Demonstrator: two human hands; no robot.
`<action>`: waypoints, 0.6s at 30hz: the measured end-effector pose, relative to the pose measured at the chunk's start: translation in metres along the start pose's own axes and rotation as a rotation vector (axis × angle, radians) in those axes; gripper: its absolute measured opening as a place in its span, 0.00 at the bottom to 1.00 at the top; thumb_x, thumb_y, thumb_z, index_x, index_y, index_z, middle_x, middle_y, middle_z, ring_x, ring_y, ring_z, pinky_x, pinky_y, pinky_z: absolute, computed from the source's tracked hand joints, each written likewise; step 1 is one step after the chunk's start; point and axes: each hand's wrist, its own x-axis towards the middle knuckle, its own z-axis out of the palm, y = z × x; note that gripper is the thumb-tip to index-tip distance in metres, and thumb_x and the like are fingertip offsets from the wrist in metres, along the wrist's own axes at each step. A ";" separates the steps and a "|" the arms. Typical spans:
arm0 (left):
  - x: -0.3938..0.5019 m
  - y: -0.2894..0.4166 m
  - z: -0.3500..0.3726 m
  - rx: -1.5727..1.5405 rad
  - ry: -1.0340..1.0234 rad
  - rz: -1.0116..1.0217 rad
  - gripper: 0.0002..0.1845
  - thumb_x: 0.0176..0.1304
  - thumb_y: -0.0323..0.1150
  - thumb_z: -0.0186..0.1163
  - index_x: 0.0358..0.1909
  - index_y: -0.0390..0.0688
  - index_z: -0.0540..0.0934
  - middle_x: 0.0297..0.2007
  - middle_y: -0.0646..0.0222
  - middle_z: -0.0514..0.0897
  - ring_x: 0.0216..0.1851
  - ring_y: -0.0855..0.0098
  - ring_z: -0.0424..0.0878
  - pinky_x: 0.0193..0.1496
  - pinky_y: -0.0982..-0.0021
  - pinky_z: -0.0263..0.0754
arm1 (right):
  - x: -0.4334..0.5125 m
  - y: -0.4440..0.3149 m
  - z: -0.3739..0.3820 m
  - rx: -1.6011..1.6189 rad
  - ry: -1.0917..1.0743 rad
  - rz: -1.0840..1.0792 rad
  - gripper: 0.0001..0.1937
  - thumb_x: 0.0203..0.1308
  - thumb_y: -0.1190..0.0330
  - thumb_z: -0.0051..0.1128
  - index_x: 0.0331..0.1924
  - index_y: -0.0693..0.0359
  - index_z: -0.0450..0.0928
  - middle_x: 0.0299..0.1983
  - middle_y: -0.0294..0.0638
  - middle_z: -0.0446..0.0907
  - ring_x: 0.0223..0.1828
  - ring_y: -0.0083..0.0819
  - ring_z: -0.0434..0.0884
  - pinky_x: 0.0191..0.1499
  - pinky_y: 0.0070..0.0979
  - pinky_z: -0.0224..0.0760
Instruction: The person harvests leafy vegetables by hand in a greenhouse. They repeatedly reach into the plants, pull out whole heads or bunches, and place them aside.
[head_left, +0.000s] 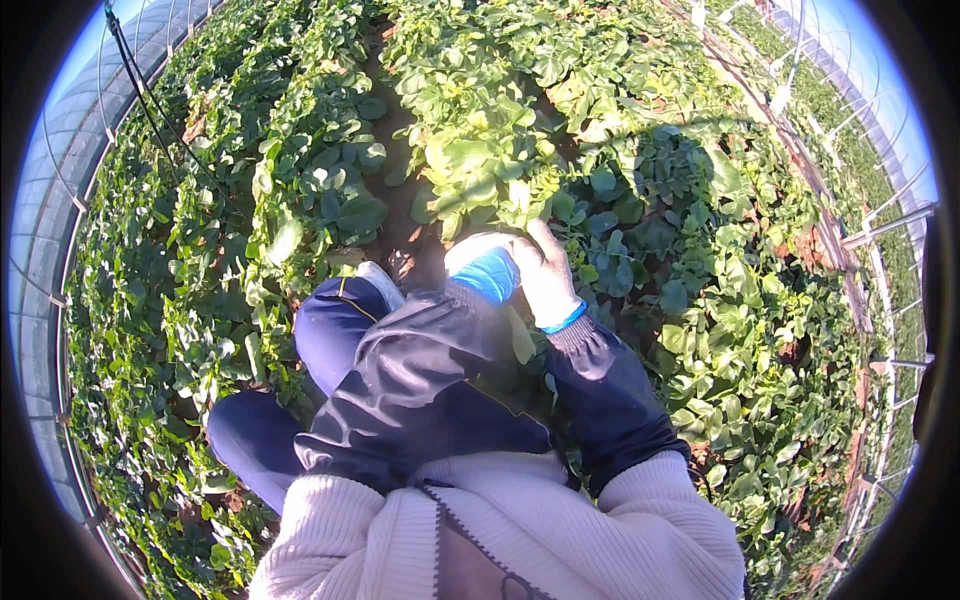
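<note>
Both my hands wear pale gloves with blue cuffs and are close together at the base of a leafy green plant (472, 161). My left hand (480, 259) is bent at the wrist, and its fingers are hidden by glare and by the other hand. Beside it on the right, my right hand (544, 270) has its fingers reaching up to the leaves and stems. Whether either hand grips a stem cannot be told. A long leaf (522, 336) shows just below the hands, between the dark sleeves.
Rows of leafy plants (285, 150) surround me, with a strip of bare soil (394, 165) between two rows. My bent knee (330, 322) and a shoe (379, 281) are left of the hands. Greenhouse walls with metal hoops (56, 300) curve along both sides. Dark cords (142, 90) hang at upper left.
</note>
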 end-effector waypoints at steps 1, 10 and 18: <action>0.001 -0.002 0.001 0.019 -0.025 0.031 0.09 0.47 0.39 0.52 0.23 0.47 0.79 0.22 0.61 0.79 0.27 0.58 0.77 0.30 0.64 0.70 | 0.000 -0.002 -0.003 0.026 -0.080 -0.034 0.10 0.55 0.75 0.47 0.41 0.67 0.68 0.33 0.36 0.73 0.33 0.19 0.71 0.36 0.17 0.67; 0.007 -0.002 0.011 -0.121 -0.163 0.013 0.11 0.41 0.41 0.57 0.21 0.43 0.79 0.19 0.58 0.78 0.25 0.56 0.77 0.31 0.63 0.71 | -0.002 -0.013 -0.008 -0.704 0.070 -0.481 0.12 0.47 0.69 0.59 0.35 0.64 0.73 0.27 0.43 0.77 0.28 0.34 0.77 0.32 0.27 0.69; -0.007 -0.007 0.041 -0.146 0.160 0.281 0.09 0.52 0.32 0.49 0.30 0.43 0.78 0.20 0.67 0.77 0.26 0.68 0.76 0.32 0.67 0.71 | 0.015 -0.023 -0.031 -1.116 0.204 -0.577 0.11 0.45 0.65 0.57 0.26 0.61 0.69 0.22 0.46 0.74 0.24 0.44 0.75 0.26 0.36 0.67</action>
